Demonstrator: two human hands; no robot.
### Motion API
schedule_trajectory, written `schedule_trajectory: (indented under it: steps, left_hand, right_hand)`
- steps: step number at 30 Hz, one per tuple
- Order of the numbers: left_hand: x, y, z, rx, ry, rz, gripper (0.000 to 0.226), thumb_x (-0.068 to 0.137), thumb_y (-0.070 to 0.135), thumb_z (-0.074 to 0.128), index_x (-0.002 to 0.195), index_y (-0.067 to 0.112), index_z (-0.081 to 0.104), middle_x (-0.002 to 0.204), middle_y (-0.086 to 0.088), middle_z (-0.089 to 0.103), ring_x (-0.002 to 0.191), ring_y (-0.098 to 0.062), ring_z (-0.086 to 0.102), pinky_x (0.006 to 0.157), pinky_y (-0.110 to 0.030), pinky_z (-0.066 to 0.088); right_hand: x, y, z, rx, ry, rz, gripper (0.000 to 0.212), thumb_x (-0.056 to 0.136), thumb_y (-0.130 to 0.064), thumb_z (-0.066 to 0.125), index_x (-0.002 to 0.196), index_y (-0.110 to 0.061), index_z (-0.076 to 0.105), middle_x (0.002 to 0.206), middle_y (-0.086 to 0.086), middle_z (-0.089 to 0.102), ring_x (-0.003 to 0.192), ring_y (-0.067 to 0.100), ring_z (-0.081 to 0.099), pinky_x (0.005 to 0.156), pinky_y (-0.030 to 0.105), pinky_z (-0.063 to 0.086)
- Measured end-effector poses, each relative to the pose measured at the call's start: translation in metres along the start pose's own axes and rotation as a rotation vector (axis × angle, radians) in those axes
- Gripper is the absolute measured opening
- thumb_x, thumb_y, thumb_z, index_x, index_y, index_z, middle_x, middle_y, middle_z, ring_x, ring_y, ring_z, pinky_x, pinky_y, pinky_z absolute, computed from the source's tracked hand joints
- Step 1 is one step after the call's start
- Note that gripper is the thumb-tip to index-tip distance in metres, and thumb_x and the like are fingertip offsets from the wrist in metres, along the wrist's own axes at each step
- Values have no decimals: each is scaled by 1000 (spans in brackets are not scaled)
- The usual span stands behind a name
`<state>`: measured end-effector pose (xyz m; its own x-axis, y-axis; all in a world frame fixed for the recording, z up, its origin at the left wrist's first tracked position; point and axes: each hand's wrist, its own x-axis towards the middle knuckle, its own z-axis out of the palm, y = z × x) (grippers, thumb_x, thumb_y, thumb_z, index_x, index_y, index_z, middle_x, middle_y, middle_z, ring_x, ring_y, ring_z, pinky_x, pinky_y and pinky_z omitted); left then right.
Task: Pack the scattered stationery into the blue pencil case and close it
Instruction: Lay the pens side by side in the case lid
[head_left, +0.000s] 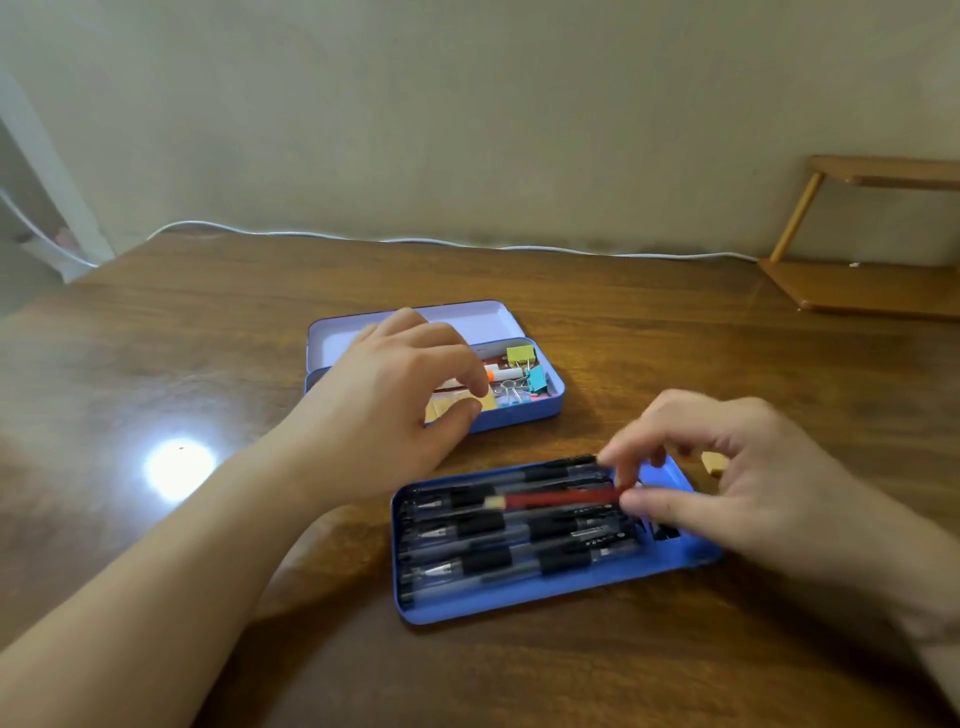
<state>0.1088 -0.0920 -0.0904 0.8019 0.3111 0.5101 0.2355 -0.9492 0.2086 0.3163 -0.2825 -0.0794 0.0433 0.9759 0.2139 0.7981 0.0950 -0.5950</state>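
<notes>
The right hand (727, 467) pinches the far end of a red pencil (561, 498) between its thumb and fingers, and the pencil lies across a row of black pens (519, 540) inside a blue tray (519, 605) close to the person. The hand is blurry, so it is hard to tell just how many fingers touch the pencil, and the hand hides the right end of the tray. The pens are blurry too (their count is not clear). The pencil's pale end points left, near the middle of the tray. A small tan thing (714, 464) peeks out behind the right hand, mostly covered, and what it is cannot be told. The left hand (400, 384) hangs over the blue pencil case (519, 413), which sits farther back with its lid (467, 318) open and leaning away. The fingers are loosely bent and the thumb tip is at the front wall of the case, but it is not clear that they hold anything. This hand covers the left half of the case. In the right half there is a white tube with an orange cap (504, 372), a green clip (521, 355), a teal clip (537, 379), some wire clips (510, 389) and yellow sticky notes (488, 400). The case and the tray are apart, with bare wooden table (675, 353) between them. There is open table on the left, where a bright light spot (179, 465) shines, and more to the right and at the back. A white cable (467, 243) runs along the back edge by the wall, and a wooden shelf (872, 280) is cut off at the right side.
</notes>
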Motion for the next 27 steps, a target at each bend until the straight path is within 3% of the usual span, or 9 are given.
schedule_trajectory:
  steps: [3, 7, 11, 17, 22, 27]
  left_hand:
    - [1, 0, -1, -49, -56, 46, 15, 87, 22, 59, 95, 25, 71, 96, 10, 67, 91, -20, 52, 80, -42, 47]
    - [-1, 5, 1, -108, -200, 156, 20, 91, 18, 55, 103, 26, 70, 103, 13, 67, 101, -17, 53, 86, -45, 45]
    - [-2, 9, 4, -166, -269, 204, 26, 93, 13, 53, 111, 24, 69, 109, 13, 67, 110, -12, 52, 95, -40, 41]
    - [-2, 13, 4, -196, -382, 230, 41, 83, 3, 51, 112, 25, 71, 109, 14, 69, 114, -8, 54, 100, -35, 40]
    - [-1, 15, 2, -181, -378, 225, 40, 81, 4, 53, 109, 26, 72, 105, 14, 71, 110, -7, 57, 98, -34, 42]
    - [-1, 17, 1, -192, -365, 190, 39, 79, 6, 52, 104, 26, 74, 97, 11, 72, 104, -6, 60, 95, -27, 42]
  right_hand:
    - [-4, -9, 15, -15, -130, -79, 30, 76, -23, 81, 98, -41, 71, 95, -18, 66, 101, 8, 62, 82, 18, 49]
    - [-2, -13, 24, -109, -132, -226, 25, 78, -26, 75, 101, -35, 70, 89, -22, 66, 95, 10, 59, 75, 25, 51]
    - [-2, -14, 27, -167, -143, -252, 19, 81, -35, 70, 100, -34, 70, 93, -22, 65, 95, 9, 57, 77, 27, 50]
    - [3, 11, 6, -289, 141, -28, 22, 87, -44, 54, 99, -38, 72, 92, -25, 63, 95, 4, 57, 79, 35, 51]
    - [4, 20, 8, -331, 45, 73, 22, 89, -38, 58, 106, -41, 71, 93, -29, 57, 97, -2, 52, 83, 31, 48]
    - [4, 19, 9, -324, -11, 72, 25, 90, -41, 55, 111, -46, 68, 96, -31, 56, 100, -1, 49, 86, 36, 47]
